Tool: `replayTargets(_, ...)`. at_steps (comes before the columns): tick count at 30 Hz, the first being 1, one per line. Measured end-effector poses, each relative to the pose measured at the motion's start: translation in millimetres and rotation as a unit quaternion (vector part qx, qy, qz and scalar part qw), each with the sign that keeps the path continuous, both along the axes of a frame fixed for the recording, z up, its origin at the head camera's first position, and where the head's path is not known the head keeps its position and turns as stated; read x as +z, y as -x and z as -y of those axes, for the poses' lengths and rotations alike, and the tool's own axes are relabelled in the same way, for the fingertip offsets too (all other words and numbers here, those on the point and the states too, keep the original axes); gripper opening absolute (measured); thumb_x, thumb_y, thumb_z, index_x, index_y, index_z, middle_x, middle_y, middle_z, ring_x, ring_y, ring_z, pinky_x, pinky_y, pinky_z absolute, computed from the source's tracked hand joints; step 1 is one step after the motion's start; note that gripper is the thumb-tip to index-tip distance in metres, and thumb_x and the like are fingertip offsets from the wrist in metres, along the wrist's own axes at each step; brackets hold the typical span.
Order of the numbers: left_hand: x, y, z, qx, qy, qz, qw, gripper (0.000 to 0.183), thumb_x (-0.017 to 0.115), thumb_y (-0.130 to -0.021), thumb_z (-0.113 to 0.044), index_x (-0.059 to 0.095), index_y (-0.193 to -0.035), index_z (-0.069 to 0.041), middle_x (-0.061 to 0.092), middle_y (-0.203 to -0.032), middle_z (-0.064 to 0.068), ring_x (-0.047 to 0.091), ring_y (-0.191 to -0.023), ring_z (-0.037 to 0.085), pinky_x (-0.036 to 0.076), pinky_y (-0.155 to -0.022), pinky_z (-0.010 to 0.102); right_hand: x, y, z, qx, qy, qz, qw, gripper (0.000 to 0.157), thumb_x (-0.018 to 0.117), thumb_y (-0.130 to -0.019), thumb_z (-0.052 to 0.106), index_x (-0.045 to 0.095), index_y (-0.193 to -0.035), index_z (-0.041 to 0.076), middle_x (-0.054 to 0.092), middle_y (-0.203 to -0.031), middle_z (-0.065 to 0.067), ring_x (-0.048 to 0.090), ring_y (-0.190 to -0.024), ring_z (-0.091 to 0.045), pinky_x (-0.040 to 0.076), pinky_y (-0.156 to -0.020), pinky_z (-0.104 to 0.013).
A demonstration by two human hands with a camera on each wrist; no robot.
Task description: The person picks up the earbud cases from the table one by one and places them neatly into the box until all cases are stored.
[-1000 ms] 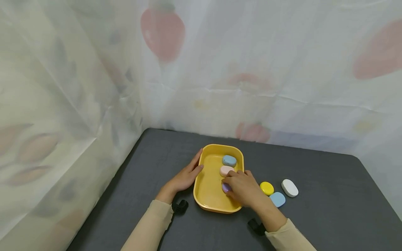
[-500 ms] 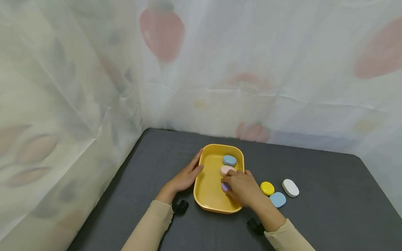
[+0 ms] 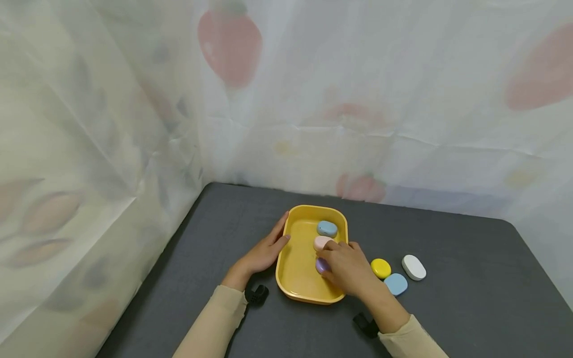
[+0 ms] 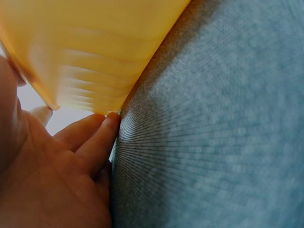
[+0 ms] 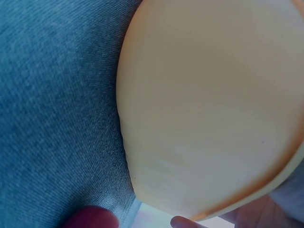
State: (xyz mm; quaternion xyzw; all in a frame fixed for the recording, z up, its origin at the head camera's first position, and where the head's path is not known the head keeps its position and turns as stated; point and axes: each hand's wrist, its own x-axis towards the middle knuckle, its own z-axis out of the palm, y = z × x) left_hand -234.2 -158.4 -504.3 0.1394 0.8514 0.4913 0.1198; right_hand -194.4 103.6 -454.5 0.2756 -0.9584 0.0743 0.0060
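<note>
A yellow tray (image 3: pixel 297 273) stands on the dark table. My left hand (image 3: pixel 261 254) rests against its left side, fairly straight fingers along the outer wall and thumb at the rim. Inside the tray, my right hand (image 3: pixel 346 268) pinches a small purple oval case (image 3: pixel 321 265) with curled fingers. The hand hides part of that case. Just beyond it lie a pale pink oval case (image 3: pixel 320 242) and a light blue one (image 3: pixel 327 228), in a rough row along the tray's right half. In the right wrist view, the tray's outer wall (image 5: pixel 204 104) blocks sight of the fingers' hold.
Right of the tray on the dark grey table (image 3: pixel 474 278) lie a yellow round case (image 3: pixel 380 268), a light blue oval case (image 3: pixel 396 284) and a white oval case (image 3: pixel 414 267). A pale patterned curtain (image 3: pixel 358 99) hangs behind and to the left.
Almost nothing has moved. The right hand stays at the purple case, with only slight finger shifts, and the left hand stays at the tray's side.
</note>
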Motion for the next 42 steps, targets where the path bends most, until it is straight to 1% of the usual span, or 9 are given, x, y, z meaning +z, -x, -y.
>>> replayTargets(5, -0.9, -0.3, 0, 0.0, 0.0, -0.001, 1.0, 0.062, 0.04, -0.112, -0.047, 0.0, -0.157, -0.063, 0.011, -0.173, -0.016, 0.018, -0.16, 0.02, 0.024, -0.127, 0.054, -0.6, -1.5, -2, -0.001, 0.018, -0.016, 1.0, 0.033, 0.083, -0.089, 0.037, 0.077, -0.118, 0.022, 0.07, -0.12, -0.001, 0.065, -0.105, -0.028, 0.044, -0.106, -0.058)
replayTargets(13, -1.0, -1.0, 0, -0.001, -0.001, 0.001, 1.0, 0.063, 0.04, -0.112, -0.048, -0.001, -0.157, -0.062, 0.01, -0.172, -0.016, 0.018, -0.16, 0.021, 0.025, -0.127, 0.054, 2.2, -6.6, -9, 0.0, 0.049, -0.033, 0.998, 0.046, 0.082, -0.09, 0.039, 0.072, -0.133, 0.027, 0.069, -0.124, 0.0, 0.064, -0.115, -0.028, 0.045, -0.107, -0.058)
replayTargets(15, -0.8, -1.3, 1, -0.001, -0.001, 0.0, 1.0, 0.063, 0.04, -0.112, -0.048, 0.0, -0.16, -0.058, 0.01, -0.173, -0.015, 0.018, -0.16, 0.021, 0.025, -0.127, 0.054, 4.1, -8.3, -11, 0.0, 0.054, -0.038, 0.998, 0.047, 0.082, -0.09, 0.039, 0.072, -0.134, 0.028, 0.069, -0.125, 0.0, 0.064, -0.116, -0.029, 0.046, -0.105, -0.058)
replayTargets(20, -0.2, -1.3, 1, 0.001, -0.003, 0.002, 1.0, 0.063, 0.04, -0.112, -0.047, 0.0, -0.161, -0.057, 0.011, -0.173, -0.015, 0.019, -0.16, 0.022, 0.026, -0.126, 0.055, 7.7, -11.1, -16, 0.002, 0.066, -0.057, 0.996, 0.046, 0.085, -0.087, 0.038, 0.074, -0.13, 0.027, 0.069, -0.126, 0.0, 0.064, -0.111, -0.028, 0.05, -0.098, -0.056)
replayTargets(22, -0.3, -1.0, 1, 0.001, -0.004, 0.004, 1.0, 0.063, 0.04, -0.112, -0.047, 0.0, -0.159, -0.06, 0.01, -0.173, -0.016, 0.018, -0.16, 0.022, 0.025, -0.127, 0.055, 8.1, -11.1, -18, 0.003, 0.069, -0.064, 0.996, 0.047, 0.086, -0.086, 0.038, 0.075, -0.129, 0.025, 0.069, -0.127, 0.0, 0.063, -0.109, -0.027, 0.051, -0.096, -0.055)
replayTargets(25, -1.1, -0.6, 1, -0.001, -0.007, 0.003, 1.0, 0.063, 0.04, -0.112, -0.046, 0.0, -0.158, -0.061, 0.01, -0.173, -0.016, 0.017, -0.161, 0.021, 0.024, -0.127, 0.055, 9.1, -10.7, -21, 0.007, 0.076, -0.073, 0.994, 0.047, 0.086, -0.086, 0.038, 0.075, -0.128, 0.022, 0.069, -0.127, 0.0, 0.063, -0.106, -0.026, 0.051, -0.094, -0.054)
replayTargets(31, -0.5, -1.6, 1, -0.001, -0.008, 0.005, 1.0, 0.062, 0.04, -0.112, -0.049, 0.0, -0.156, -0.064, 0.011, -0.173, -0.015, 0.018, -0.16, 0.021, 0.025, -0.127, 0.054, 13.0, -10.2, -27, 0.016, 0.084, -0.096, 0.992, 0.045, 0.086, -0.085, 0.036, 0.076, -0.126, 0.019, 0.068, -0.127, 0.001, 0.064, -0.108, -0.025, 0.052, -0.092, -0.051)
replayTargets(37, 0.7, -2.4, 0, 0.003, -0.005, 0.0, 1.0, 0.061, 0.039, -0.112, -0.05, 0.001, -0.157, -0.063, 0.011, -0.174, -0.011, 0.02, -0.16, 0.025, 0.026, -0.126, 0.056, 18.2, -11.3, -33, 0.013, 0.088, -0.096, 0.991, 0.048, 0.086, -0.086, 0.036, 0.074, -0.129, 0.017, 0.068, -0.127, -0.001, 0.064, -0.106, -0.026, 0.052, -0.093, -0.052)
replayTargets(42, 1.0, -1.9, 0, 0.002, -0.007, -0.001, 1.0, 0.062, 0.04, -0.112, -0.047, 0.001, -0.157, -0.063, 0.011, -0.173, -0.013, 0.019, -0.16, 0.024, 0.025, -0.126, 0.056, 20.9, -10.6, -38, 0.007, 0.097, -0.088, 0.991, 0.051, 0.086, -0.086, 0.038, 0.073, -0.131, 0.018, 0.069, -0.127, -0.003, 0.064, -0.106, -0.026, 0.053, -0.093, -0.052)
